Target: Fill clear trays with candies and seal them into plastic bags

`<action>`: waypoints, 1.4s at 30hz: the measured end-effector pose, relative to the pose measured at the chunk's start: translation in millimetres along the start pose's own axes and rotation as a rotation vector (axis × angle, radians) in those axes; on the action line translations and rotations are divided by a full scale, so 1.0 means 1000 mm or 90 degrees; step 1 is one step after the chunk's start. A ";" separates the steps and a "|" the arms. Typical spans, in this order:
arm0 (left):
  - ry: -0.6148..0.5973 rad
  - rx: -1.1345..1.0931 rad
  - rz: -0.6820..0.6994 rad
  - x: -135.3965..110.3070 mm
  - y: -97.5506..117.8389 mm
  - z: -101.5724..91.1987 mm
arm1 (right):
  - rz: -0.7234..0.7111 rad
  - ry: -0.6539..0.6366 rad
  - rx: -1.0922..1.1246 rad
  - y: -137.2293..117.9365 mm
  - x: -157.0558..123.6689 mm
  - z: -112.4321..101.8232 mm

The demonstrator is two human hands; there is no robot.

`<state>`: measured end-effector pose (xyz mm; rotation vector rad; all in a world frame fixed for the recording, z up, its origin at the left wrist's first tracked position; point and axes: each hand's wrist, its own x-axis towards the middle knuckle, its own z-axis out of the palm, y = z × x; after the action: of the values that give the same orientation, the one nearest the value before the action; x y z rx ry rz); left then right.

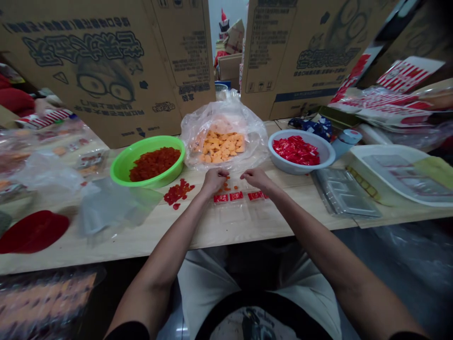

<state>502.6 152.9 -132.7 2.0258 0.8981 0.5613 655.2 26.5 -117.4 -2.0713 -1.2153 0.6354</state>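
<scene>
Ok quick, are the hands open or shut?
Left hand: curled down, cannot tell if it holds anything.
Right hand: loosely open, nothing seen in it.

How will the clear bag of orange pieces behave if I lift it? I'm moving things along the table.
It will probably sag: the clear plastic bag looks thin and lies creased on the table, so it seems unlikely to hold its shape. The orange pieces look loose, so they would likely slide toward the lowest point.
</scene>
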 end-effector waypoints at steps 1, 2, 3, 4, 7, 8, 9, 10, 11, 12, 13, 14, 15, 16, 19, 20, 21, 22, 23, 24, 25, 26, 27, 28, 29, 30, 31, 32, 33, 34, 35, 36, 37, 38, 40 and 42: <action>-0.004 0.011 0.011 0.001 0.002 0.003 | 0.015 -0.004 0.029 0.002 -0.001 -0.003; -0.010 0.026 0.023 0.001 0.005 0.007 | 0.028 -0.011 0.058 0.004 -0.002 -0.006; -0.016 0.043 0.034 0.002 0.007 0.010 | 0.039 -0.017 0.088 0.006 -0.003 -0.008; -0.021 0.062 0.044 0.002 0.010 0.014 | 0.048 -0.022 0.117 0.007 -0.004 -0.008; -0.028 0.127 0.064 0.003 0.015 0.022 | 0.070 -0.036 0.199 0.011 -0.006 -0.007; -0.030 0.150 0.068 0.003 0.016 0.024 | 0.075 -0.042 0.223 0.012 -0.006 -0.007; -0.033 0.174 0.073 0.002 0.016 0.025 | 0.080 -0.047 0.246 0.012 -0.007 -0.006; -0.036 0.197 0.076 0.002 0.017 0.025 | 0.084 -0.051 0.268 0.013 -0.008 -0.006; -0.040 0.219 0.079 0.001 0.017 0.025 | 0.087 -0.053 0.287 0.013 -0.009 -0.007; -0.044 0.239 0.081 -0.001 0.018 0.024 | 0.090 -0.055 0.306 0.014 -0.011 -0.007; -0.049 0.258 0.083 -0.003 0.019 0.023 | 0.093 -0.058 0.325 0.014 -0.012 -0.008; -0.056 0.275 0.084 -0.004 0.020 0.021 | 0.095 -0.060 0.340 0.015 -0.014 -0.009; -0.068 0.290 0.084 -0.006 0.022 0.020 | 0.100 -0.063 0.362 0.015 -0.015 -0.010; -0.086 0.303 0.083 -0.008 0.023 0.019 | 0.109 -0.071 0.397 0.016 -0.016 -0.011; -0.146 0.327 0.071 -0.010 0.026 0.020 | 0.159 -0.112 0.556 0.015 -0.019 -0.015; -0.160 0.330 0.066 -0.010 0.027 0.021 | 0.177 -0.131 0.609 0.014 -0.021 -0.016; -0.167 0.330 0.063 -0.010 0.027 0.022 | 0.192 -0.150 0.653 0.012 -0.022 -0.018; -0.168 0.327 0.061 -0.010 0.027 0.023 | 0.201 -0.165 0.680 0.011 -0.024 -0.019; -0.165 0.322 0.060 -0.009 0.027 0.024 | 0.206 -0.179 0.699 0.009 -0.025 -0.020; -0.156 0.314 0.059 -0.009 0.027 0.023 | 0.206 -0.189 0.713 0.008 -0.027 -0.022; -0.142 0.305 0.056 -0.008 0.026 0.020 | 0.202 -0.191 0.719 0.007 -0.028 -0.023; -0.124 0.296 0.052 -0.008 0.025 0.016 | 0.196 -0.187 0.717 0.007 -0.028 -0.024; -0.104 0.290 0.046 -0.008 0.024 0.012 | 0.188 -0.177 0.702 0.008 -0.028 -0.025; -0.083 0.276 0.039 -0.008 0.023 0.006 | 0.176 -0.160 0.665 0.010 -0.027 -0.026; -0.064 0.256 0.032 -0.008 0.022 0.001 | 0.163 -0.138 0.612 0.012 -0.025 -0.029; -0.050 0.232 0.026 -0.008 0.021 -0.004 | 0.150 -0.115 0.555 0.016 -0.022 -0.032; -0.044 0.207 0.024 -0.008 0.021 -0.007 | 0.144 -0.091 0.507 0.020 -0.019 -0.036; -0.044 0.186 0.023 -0.007 0.022 -0.008 | 0.134 -0.068 0.448 0.024 -0.016 -0.040; -0.049 0.170 0.025 -0.006 0.023 -0.006 | 0.121 -0.047 0.384 0.028 -0.014 -0.045; -0.059 0.163 0.029 -0.004 0.026 -0.001 | 0.108 -0.031 0.319 0.033 -0.011 -0.050; -0.070 0.165 0.035 -0.002 0.030 0.007 | 0.093 -0.019 0.254 0.036 -0.010 -0.054; -0.080 0.167 0.041 0.000 0.034 0.016 | 0.075 -0.009 0.185 0.039 -0.009 -0.057; -0.089 0.170 0.049 0.003 0.038 0.026 | 0.058 -0.002 0.122 0.041 -0.009 -0.059; -0.096 0.176 0.057 0.005 0.042 0.037 | 0.044 0.003 0.073 0.043 -0.010 -0.058; -0.105 0.194 0.076 0.009 0.048 0.057 | 0.017 0.010 -0.006 0.043 -0.015 -0.053; -0.106 0.215 0.093 0.012 0.051 0.071 | -0.018 0.011 -0.098 0.041 -0.021 -0.042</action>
<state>576.9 105.1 -129.6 2.4187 0.7888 0.3264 698.0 -18.7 -117.0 -2.1775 -1.3171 0.5242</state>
